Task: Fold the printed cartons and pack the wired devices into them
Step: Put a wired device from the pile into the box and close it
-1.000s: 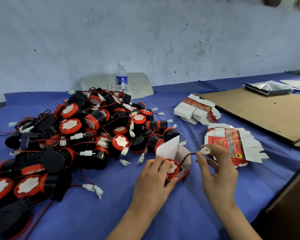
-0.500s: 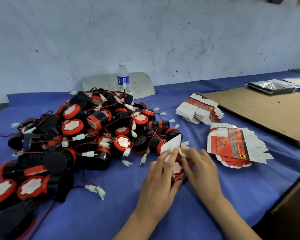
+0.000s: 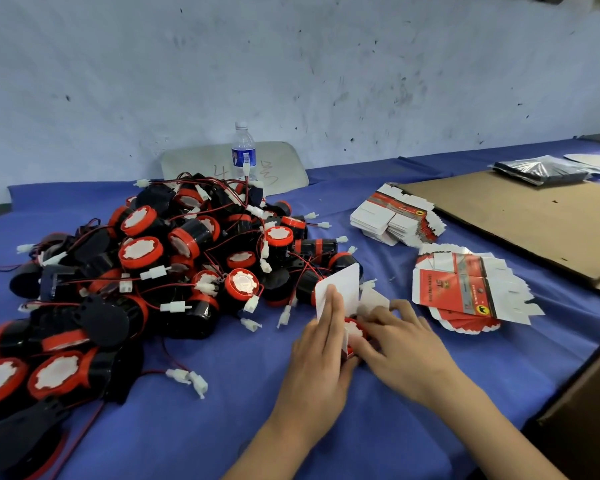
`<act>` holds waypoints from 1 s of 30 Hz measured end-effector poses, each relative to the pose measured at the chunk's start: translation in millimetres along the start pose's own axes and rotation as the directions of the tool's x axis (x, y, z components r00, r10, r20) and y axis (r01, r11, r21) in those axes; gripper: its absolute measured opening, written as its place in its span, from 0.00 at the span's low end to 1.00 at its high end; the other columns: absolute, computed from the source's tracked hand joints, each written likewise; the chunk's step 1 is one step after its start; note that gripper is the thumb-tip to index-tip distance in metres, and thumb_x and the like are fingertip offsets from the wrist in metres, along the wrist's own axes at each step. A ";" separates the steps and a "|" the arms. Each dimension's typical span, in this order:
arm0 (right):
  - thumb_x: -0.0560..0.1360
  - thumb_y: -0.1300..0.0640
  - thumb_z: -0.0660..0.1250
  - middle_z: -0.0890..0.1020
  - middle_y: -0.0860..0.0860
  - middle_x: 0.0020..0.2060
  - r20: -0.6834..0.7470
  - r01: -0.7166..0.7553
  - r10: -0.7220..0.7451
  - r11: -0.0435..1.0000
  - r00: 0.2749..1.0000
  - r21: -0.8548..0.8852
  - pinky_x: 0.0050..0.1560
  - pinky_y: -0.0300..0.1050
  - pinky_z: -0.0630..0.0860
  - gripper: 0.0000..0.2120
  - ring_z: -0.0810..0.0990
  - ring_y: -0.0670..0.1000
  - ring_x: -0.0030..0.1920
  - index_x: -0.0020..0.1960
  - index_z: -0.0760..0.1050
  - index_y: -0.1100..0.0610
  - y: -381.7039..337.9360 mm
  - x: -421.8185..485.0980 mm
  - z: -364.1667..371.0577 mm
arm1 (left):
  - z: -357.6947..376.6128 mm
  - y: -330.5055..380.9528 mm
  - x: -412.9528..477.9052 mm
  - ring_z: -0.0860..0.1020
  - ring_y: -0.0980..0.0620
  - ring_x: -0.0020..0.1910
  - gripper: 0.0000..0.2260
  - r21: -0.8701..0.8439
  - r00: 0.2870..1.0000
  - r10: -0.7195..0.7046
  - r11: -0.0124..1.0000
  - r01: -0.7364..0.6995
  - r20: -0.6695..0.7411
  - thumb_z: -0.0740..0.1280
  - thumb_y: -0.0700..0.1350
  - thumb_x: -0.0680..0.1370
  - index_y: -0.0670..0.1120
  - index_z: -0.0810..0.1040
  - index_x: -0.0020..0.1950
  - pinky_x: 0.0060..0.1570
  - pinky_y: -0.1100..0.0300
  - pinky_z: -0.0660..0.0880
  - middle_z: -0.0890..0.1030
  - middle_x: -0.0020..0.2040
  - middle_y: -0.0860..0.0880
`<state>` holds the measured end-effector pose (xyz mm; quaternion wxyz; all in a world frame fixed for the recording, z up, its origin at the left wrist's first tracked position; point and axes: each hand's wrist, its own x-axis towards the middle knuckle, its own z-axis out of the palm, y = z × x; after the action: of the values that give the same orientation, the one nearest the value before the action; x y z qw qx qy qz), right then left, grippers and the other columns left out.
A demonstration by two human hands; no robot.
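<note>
A small red and white printed carton [image 3: 340, 289] stands on the blue cloth with its white flap up. A red and black wired device [image 3: 353, 330] sits in its open end. My left hand [image 3: 321, 348] holds the carton's left side, fingers laid along the flap and thumb round the near side. My right hand [image 3: 400, 341] has its fingers curled over the carton's open end on the device; the wire and plug are hidden beneath them. A big pile of wired devices [image 3: 187, 271] lies to the left. Flat printed cartons [image 3: 465, 292] are fanned out at the right.
A second stack of flat cartons [image 3: 392, 220] lies further back, beside a large cardboard sheet [image 3: 534, 220]. A water bottle [image 3: 244, 150] stands behind the pile. Black bags [image 3: 541, 171] lie far right. A brown box [image 3: 586, 393] edges in at lower right. Loose white plugs [image 3: 187, 375] trail near the pile.
My right hand, which held the white plug out to the right, has come left onto the carton's open end. The left hand's fingers have straightened along the flap.
</note>
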<state>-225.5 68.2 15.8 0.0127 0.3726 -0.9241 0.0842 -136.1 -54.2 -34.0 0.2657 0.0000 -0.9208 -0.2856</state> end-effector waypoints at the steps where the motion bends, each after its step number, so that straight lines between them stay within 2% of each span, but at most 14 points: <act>1: 0.79 0.38 0.48 0.58 0.33 0.71 -0.014 0.003 -0.003 1.000 1.000 0.005 0.66 0.44 0.61 0.21 0.49 0.47 0.72 0.64 0.72 0.41 1.6 -4.7 4.5 | 0.4 0.0 0.4 0.45 0.65 0.75 0.35 -0.003 0.999 0.006 1.000 -0.006 0.031 0.59 0.48 0.83 0.56 0.32 0.74 0.72 0.65 0.52 0.34 0.76 0.62; 3: 0.78 0.36 0.49 0.40 0.30 0.73 -0.077 0.048 -0.043 0.997 0.996 0.065 0.72 0.45 0.56 0.22 0.34 0.45 0.75 0.66 0.71 0.41 6.4 -9.0 12.1 | 0.6 0.6 1.6 0.43 0.62 0.76 0.32 0.020 0.996 0.011 1.000 -0.013 0.092 0.56 0.47 0.83 0.55 0.33 0.74 0.74 0.63 0.48 0.32 0.76 0.60; 4: 0.79 0.38 0.52 0.35 0.29 0.72 -0.115 0.087 -0.071 0.986 0.991 0.141 0.73 0.44 0.55 0.21 0.32 0.43 0.75 0.67 0.71 0.43 7.3 -9.2 15.3 | 0.6 0.3 2.5 0.43 0.60 0.77 0.30 0.042 0.993 0.007 0.999 -0.012 0.116 0.55 0.47 0.84 0.55 0.34 0.75 0.74 0.63 0.47 0.33 0.76 0.60; 5: 0.79 0.41 0.57 0.34 0.29 0.72 -0.162 0.123 -0.085 0.963 0.983 0.241 0.73 0.41 0.57 0.19 0.37 0.41 0.76 0.67 0.72 0.46 6.4 -9.8 18.9 | 0.3 -0.4 3.1 0.44 0.59 0.77 0.29 0.059 0.990 -0.006 0.998 -0.002 0.137 0.54 0.46 0.84 0.54 0.38 0.76 0.74 0.64 0.45 0.34 0.76 0.60; 7: 0.78 0.50 0.65 0.42 0.31 0.75 -0.312 0.176 -0.040 0.891 0.949 0.420 0.61 0.26 0.64 0.16 0.60 0.36 0.72 0.66 0.74 0.50 2.2 -13.5 26.0 | -0.8 -0.6 4.4 0.48 0.58 0.77 0.26 0.075 0.988 -0.027 0.997 0.016 0.152 0.54 0.45 0.83 0.52 0.46 0.79 0.74 0.64 0.46 0.40 0.76 0.62; 9: 0.75 0.56 0.71 0.54 0.40 0.77 -0.449 0.228 0.008 0.853 0.893 0.470 0.50 0.19 0.65 0.21 0.69 0.32 0.64 0.67 0.73 0.49 -4.8 -18.6 28.4 | -3.6 2.3 4.8 0.52 0.58 0.76 0.25 0.066 0.988 -0.015 0.998 0.004 0.156 0.54 0.45 0.82 0.52 0.53 0.79 0.74 0.62 0.48 0.47 0.76 0.63; 10: 0.73 0.57 0.72 0.58 0.44 0.76 -0.482 0.253 0.009 0.842 0.876 0.476 0.47 0.19 0.66 0.26 0.69 0.29 0.62 0.69 0.70 0.47 -6.5 -19.3 29.2 | -5.6 3.4 4.7 0.53 0.59 0.76 0.24 0.046 0.988 -0.005 0.999 -0.002 0.156 0.54 0.45 0.82 0.52 0.55 0.78 0.74 0.61 0.49 0.50 0.76 0.63; 12: 0.72 0.60 0.72 0.66 0.42 0.72 -0.510 0.294 0.003 0.814 0.860 0.501 0.49 0.20 0.68 0.33 0.69 0.27 0.60 0.72 0.63 0.42 -5.0 -19.7 30.9 | -6.9 4.2 4.4 0.54 0.59 0.76 0.24 0.017 0.987 -0.002 1.000 0.000 0.159 0.54 0.45 0.81 0.52 0.58 0.78 0.75 0.60 0.50 0.54 0.75 0.63; 14: 0.74 0.58 0.68 0.73 0.36 0.65 -0.509 0.323 0.008 0.764 0.861 0.559 0.54 0.23 0.68 0.31 0.74 0.32 0.60 0.72 0.62 0.40 -2.1 -21.1 31.4 | -7.7 1.9 4.2 0.57 0.55 0.75 0.22 0.021 0.988 -0.018 1.000 0.015 0.156 0.55 0.44 0.82 0.51 0.61 0.77 0.74 0.59 0.52 0.57 0.75 0.62; 17: 0.78 0.59 0.66 0.78 0.33 0.57 -0.491 0.298 0.050 0.739 0.870 0.604 0.50 0.27 0.73 0.26 0.79 0.33 0.52 0.70 0.63 0.38 2.3 -23.1 32.3 | -7.7 0.2 5.6 0.56 0.53 0.75 0.22 0.003 0.987 -0.035 0.999 0.035 0.155 0.56 0.42 0.83 0.49 0.59 0.77 0.74 0.60 0.53 0.58 0.75 0.60; 20: 0.77 0.64 0.66 0.81 0.37 0.55 -0.529 0.306 0.044 0.773 0.848 0.555 0.47 0.31 0.75 0.23 0.80 0.36 0.50 0.64 0.69 0.40 3.9 -20.9 31.4 | -5.2 0.4 4.9 0.52 0.51 0.77 0.27 0.033 0.984 -0.026 0.999 0.020 0.179 0.55 0.36 0.81 0.51 0.49 0.77 0.75 0.56 0.52 0.54 0.78 0.56; 23: 0.73 0.70 0.70 0.83 0.44 0.52 -0.596 0.303 0.039 0.834 0.802 0.462 0.48 0.32 0.75 0.16 0.81 0.42 0.51 0.56 0.81 0.55 3.8 -16.5 37.0 | -3.6 -0.7 4.0 0.51 0.48 0.77 0.28 0.088 0.981 -0.055 0.995 0.039 0.184 0.54 0.35 0.80 0.53 0.51 0.78 0.75 0.54 0.51 0.50 0.79 0.55; 26: 0.73 0.69 0.71 0.83 0.42 0.48 -0.548 0.267 0.135 0.761 0.826 0.591 0.48 0.27 0.72 0.13 0.80 0.41 0.49 0.52 0.82 0.55 5.2 -11.0 36.7 | -4.2 0.0 4.1 0.51 0.50 0.77 0.26 0.062 0.984 -0.059 0.997 0.049 0.166 0.55 0.37 0.82 0.52 0.54 0.78 0.76 0.57 0.49 0.51 0.78 0.57; 30: 0.74 0.66 0.70 0.79 0.46 0.53 -0.413 0.211 0.208 0.612 0.887 0.762 0.48 0.37 0.76 0.14 0.78 0.45 0.51 0.55 0.80 0.51 9.3 -2.6 31.8 | -9.2 4.4 5.4 0.49 0.58 0.76 0.25 -0.021 0.991 -0.029 0.999 0.032 0.131 0.55 0.38 0.82 0.54 0.55 0.77 0.72 0.71 0.45 0.53 0.75 0.63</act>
<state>-228.9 71.3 -17.0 0.0669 0.3089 -0.7594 0.5687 -135.6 -56.2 -22.7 0.2005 -0.0075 -0.9328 -0.2995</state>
